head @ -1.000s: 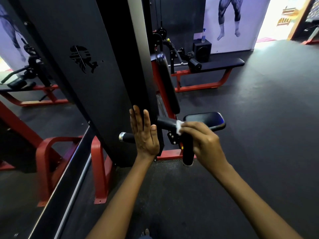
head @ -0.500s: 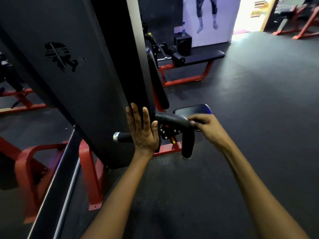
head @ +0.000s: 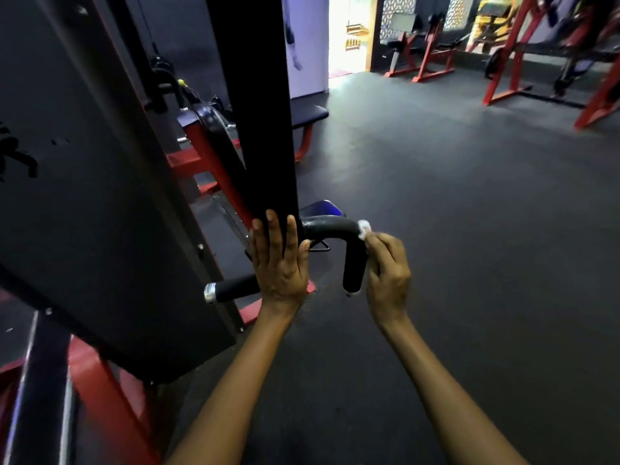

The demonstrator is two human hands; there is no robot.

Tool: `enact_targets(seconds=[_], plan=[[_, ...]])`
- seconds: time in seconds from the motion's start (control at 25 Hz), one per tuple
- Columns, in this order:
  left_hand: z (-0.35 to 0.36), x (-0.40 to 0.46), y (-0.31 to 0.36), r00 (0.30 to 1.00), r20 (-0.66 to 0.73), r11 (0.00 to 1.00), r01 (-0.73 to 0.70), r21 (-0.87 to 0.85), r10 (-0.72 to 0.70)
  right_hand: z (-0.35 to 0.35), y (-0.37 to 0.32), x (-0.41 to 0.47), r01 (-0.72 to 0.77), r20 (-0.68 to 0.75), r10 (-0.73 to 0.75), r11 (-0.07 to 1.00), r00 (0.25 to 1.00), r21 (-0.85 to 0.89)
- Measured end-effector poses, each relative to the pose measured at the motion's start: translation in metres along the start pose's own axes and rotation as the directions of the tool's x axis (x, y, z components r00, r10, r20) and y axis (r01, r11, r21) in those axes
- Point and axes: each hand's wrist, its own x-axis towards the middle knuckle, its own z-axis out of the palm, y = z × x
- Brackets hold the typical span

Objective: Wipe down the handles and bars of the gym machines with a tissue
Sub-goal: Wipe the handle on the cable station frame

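Note:
A black curved handle (head: pixel 339 229) bends out from the dark machine column (head: pixel 258 112) and turns down to a foam grip (head: pixel 354 270). My right hand (head: pixel 387 273) pinches a small white tissue (head: pixel 364 228) against the bend of that handle. My left hand (head: pixel 280 260) lies flat with straight fingers on the column's lower edge. Below it a second foam grip with a silver end cap (head: pixel 231 290) sticks out to the left.
A large black weight-stack cover (head: pixel 94 196) fills the left. Red frame parts (head: pixel 110 397) sit low on the left. A padded seat (head: pixel 322 208) and a bench (head: pixel 308 112) lie behind the column. More red machines (head: pixel 432 52) stand at the far right across dark floor.
My right hand slid along the handle from near the column, round the far side, and now shows the tissue at the outer bend. The view swung right. My left hand stayed on the column.

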Motion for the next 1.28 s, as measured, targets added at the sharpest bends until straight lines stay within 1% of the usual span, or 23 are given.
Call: enact_targets(seconds=[0.08,0.12,0.16,0.24,0.28,0.32,0.4,0.48,0.52,0.68,0.72,0.76,0.8,0.84,0.88,0.92,1.0,1.04,1.12,1.16,1.2,1.24,1.28], plan=[[-0.007,-0.001,0.002,0.999,0.041,0.999,-0.014,-0.042,0.016,-0.004,0.011,-0.032,-0.062,0.056,0.067,0.994,0.996,-0.090],[-0.009,-0.004,0.000,0.997,0.067,0.998,-0.018,-0.067,0.023,-0.008,0.010,-0.041,-0.086,0.053,0.093,0.989,0.994,-0.117],[-0.009,-0.008,-0.003,0.997,0.078,0.997,-0.024,-0.079,0.030,-0.011,0.004,-0.038,-0.100,0.013,0.102,0.990,0.995,-0.099],[-0.008,-0.011,-0.005,0.995,0.095,0.994,-0.010,-0.110,0.020,-0.010,-0.013,-0.017,-0.011,-0.005,0.011,0.997,1.000,-0.077],[-0.009,-0.011,-0.004,0.993,0.117,0.993,0.005,-0.117,0.009,-0.006,-0.016,-0.009,0.055,-0.007,-0.057,0.990,0.998,-0.128],[-0.009,-0.011,-0.002,0.991,0.134,0.991,0.011,-0.130,0.007,-0.001,-0.016,-0.009,0.045,0.012,-0.044,0.991,0.999,-0.123],[-0.008,-0.014,-0.003,0.991,0.130,0.991,-0.005,-0.134,0.023,0.005,-0.003,-0.032,0.008,0.143,0.015,0.987,0.990,-0.163],[-0.008,-0.013,-0.007,0.990,0.133,0.992,-0.023,-0.124,0.040,0.004,0.006,-0.056,0.174,0.266,-0.111,0.959,0.958,-0.226],[-0.008,-0.013,-0.008,0.989,0.139,0.991,-0.025,-0.129,0.043,0.002,0.013,-0.056,0.230,0.274,-0.158,0.940,0.949,-0.254],[-0.009,-0.016,-0.006,0.989,0.143,0.990,-0.027,-0.136,0.046,0.006,-0.010,-0.013,0.180,0.120,-0.153,0.946,0.981,-0.271],[-0.008,-0.016,-0.006,0.988,0.151,0.990,-0.021,-0.142,0.042,0.007,-0.009,-0.018,0.203,0.140,-0.169,0.939,0.976,-0.279],[-0.008,-0.016,-0.007,0.987,0.152,0.989,-0.022,-0.148,0.045,0.010,0.000,-0.029,0.211,0.199,-0.158,0.937,0.967,-0.278],[-0.007,-0.017,-0.009,0.988,0.146,0.989,-0.034,-0.141,0.055,0.009,0.005,-0.044,0.136,0.271,-0.064,0.956,0.960,-0.258],[-0.007,-0.017,-0.011,0.988,0.144,0.990,-0.044,-0.130,0.063,0.006,0.011,-0.058,0.098,0.365,0.007,0.959,0.931,-0.267],[-0.006,-0.017,-0.014,0.987,0.149,0.991,-0.049,-0.126,0.068,0.001,0.010,-0.062,0.100,0.390,0.013,0.959,0.921,-0.266],[-0.006,-0.017,-0.016,0.985,0.153,0.990,-0.056,-0.127,0.076,-0.002,0.009,-0.056,0.075,0.330,0.012,0.965,0.944,-0.251],[-0.006,-0.019,-0.015,0.985,0.145,0.989,-0.075,-0.125,0.093,-0.004,-0.004,-0.028,-0.058,0.073,0.070,0.985,0.995,-0.164],[-0.005,-0.019,-0.014,0.984,0.152,0.990,-0.071,-0.123,0.090,-0.002,-0.013,-0.012,-0.128,-0.023,0.126,0.987,0.992,-0.094],[-0.005,-0.018,-0.013,0.982,0.171,0.990,-0.060,-0.128,0.082,0.007,-0.018,-0.002,-0.225,-0.049,0.227,0.973,0.973,0.041],[-0.005,-0.019,-0.012,0.982,0.169,0.990,-0.062,-0.123,0.083,0.013,-0.014,-0.011,-0.327,-0.030,0.331,0.941,0.943,0.084],[-0.006,-0.020,-0.012,0.982,0.168,0.991,-0.063,-0.116,0.082,0.017,-0.009,-0.023,-0.448,0.011,0.449,0.889,0.893,0.097],[-0.006,-0.020,-0.013,0.981,0.174,0.991,-0.063,-0.115,0.082,0.017,-0.004,-0.035,-0.565,0.069,0.561,0.820,0.825,0.094],[-0.006,-0.020,-0.014,0.980,0.180,0.991,-0.064,-0.114,0.084,0.016,0.001,-0.044,-0.643,0.123,0.634,0.763,0.764,0.062]])
